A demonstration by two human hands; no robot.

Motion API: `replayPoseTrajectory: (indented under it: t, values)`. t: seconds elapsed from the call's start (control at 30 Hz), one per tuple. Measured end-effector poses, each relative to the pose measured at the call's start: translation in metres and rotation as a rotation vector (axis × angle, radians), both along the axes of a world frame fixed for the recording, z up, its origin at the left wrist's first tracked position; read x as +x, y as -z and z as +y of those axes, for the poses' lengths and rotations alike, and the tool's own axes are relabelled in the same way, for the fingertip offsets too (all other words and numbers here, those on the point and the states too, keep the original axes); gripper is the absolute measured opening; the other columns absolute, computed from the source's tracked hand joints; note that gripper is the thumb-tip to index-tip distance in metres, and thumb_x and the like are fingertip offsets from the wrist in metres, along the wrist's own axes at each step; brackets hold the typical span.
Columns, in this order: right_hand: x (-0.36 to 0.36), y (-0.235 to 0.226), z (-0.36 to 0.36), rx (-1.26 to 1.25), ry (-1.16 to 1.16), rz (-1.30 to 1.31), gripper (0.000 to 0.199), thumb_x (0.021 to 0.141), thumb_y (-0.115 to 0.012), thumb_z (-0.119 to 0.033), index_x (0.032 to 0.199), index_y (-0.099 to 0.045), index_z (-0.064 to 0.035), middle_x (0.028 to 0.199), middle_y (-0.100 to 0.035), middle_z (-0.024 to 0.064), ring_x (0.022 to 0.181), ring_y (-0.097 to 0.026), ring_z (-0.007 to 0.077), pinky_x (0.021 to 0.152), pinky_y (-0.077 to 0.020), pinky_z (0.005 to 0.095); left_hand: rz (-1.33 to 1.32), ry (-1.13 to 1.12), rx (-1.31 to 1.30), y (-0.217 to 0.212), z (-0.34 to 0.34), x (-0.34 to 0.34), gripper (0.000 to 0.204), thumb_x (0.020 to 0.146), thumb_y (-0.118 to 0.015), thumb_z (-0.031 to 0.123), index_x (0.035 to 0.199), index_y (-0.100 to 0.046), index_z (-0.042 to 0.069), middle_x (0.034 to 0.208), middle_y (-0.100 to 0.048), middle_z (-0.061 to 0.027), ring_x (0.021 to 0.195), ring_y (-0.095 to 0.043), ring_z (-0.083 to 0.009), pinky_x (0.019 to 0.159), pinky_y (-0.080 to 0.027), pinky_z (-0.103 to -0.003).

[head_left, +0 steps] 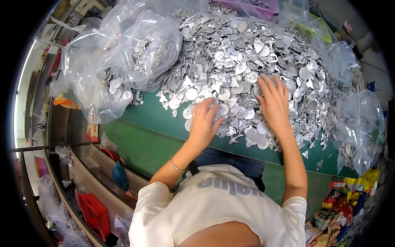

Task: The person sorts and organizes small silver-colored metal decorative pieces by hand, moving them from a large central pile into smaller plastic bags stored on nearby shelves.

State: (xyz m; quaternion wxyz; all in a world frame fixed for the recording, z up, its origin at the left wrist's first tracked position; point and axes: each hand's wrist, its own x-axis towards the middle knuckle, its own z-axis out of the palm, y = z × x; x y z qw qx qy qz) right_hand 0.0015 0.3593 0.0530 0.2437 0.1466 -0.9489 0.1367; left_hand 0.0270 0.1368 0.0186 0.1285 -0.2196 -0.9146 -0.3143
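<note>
The step seems to be spreading loose silver metal pieces, heaped from the middle of the green counter to its far edge; the next move perhaps calls for light fingers. At the front edge, the left hand — half open, thumb apart — touches pieces. The right hand rests on the heap, fingers loosely spread. Neither visibly grips anything.

Inspection found legible lettering on one item only: a single large grey word, upside down in the view, across the front of the white T-shirt at six o'clock. Print on the coloured packages at four o'clock was too small to read.
</note>
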Motion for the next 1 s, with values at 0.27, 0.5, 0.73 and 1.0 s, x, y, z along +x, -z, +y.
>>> replayPoseTrajectory:
  t: [0.27, 0.5, 0.73, 1.0]
  values:
    - [0.002, 0.022, 0.003, -0.086, 0.037, 0.088, 0.031, 0.068, -0.065, -0.005, 0.098, -0.055, -0.0056, 0.089, -0.052, 0.007, 0.09, -0.05, 0.0242, 0.091, -0.0309, 0.0424, -0.046, 0.077, -0.075, 0.002, 0.009, 0.0, 0.036, 0.073, -0.064, 0.007, 0.108, -0.054, 0.007, 0.107, -0.053, -0.0091, 0.1, -0.05, -0.025, 0.091, -0.03, -0.047]
    - [0.035, 0.008, 0.014, -0.676, 0.058, -0.187, 0.014, 0.068, -0.064, 0.0, 0.081, -0.059, -0.0015, 0.087, -0.056, 0.0092, 0.087, -0.051, 0.0269, 0.079, -0.0408, 0.034, 0.051, -0.049, 0.359, 0.012, -0.01, -0.017, 0.016, 0.078, -0.051, -0.007, 0.089, -0.06, -0.001, 0.082, -0.061, -0.0132, 0.074, -0.06, -0.0267, 0.07, -0.048, -0.03]
    - [0.028, 0.021, -0.021, -0.125, -0.145, -0.102, 0.014, 0.068, -0.061, 0.001, 0.08, -0.055, -0.002, 0.099, -0.057, 0.0096, 0.091, -0.05, 0.0275, 0.079, -0.0384, 0.0362, -0.969, 0.049, 1.578, 0.016, -0.014, -0.03, 0.024, 0.087, -0.048, 0.0, 0.11, -0.05, -0.006, 0.091, -0.06, -0.0102, 0.078, -0.06, -0.017, 0.076, -0.05, -0.03]
    - [0.041, 0.031, -0.023, -0.413, -0.105, -0.164, 0.026, 0.071, -0.058, 0.007, 0.096, -0.056, 0.0014, 0.084, -0.051, 0.0133, 0.078, -0.053, 0.0288, 0.071, -0.0411, 0.0319, -1.424, 0.095, 1.937, 0.0, -0.012, -0.022, 0.032, 0.091, -0.044, 0.016, 0.115, -0.044, -0.004, 0.087, -0.047, -0.0071, 0.073, -0.046, -0.015, 0.067, -0.043, -0.027]
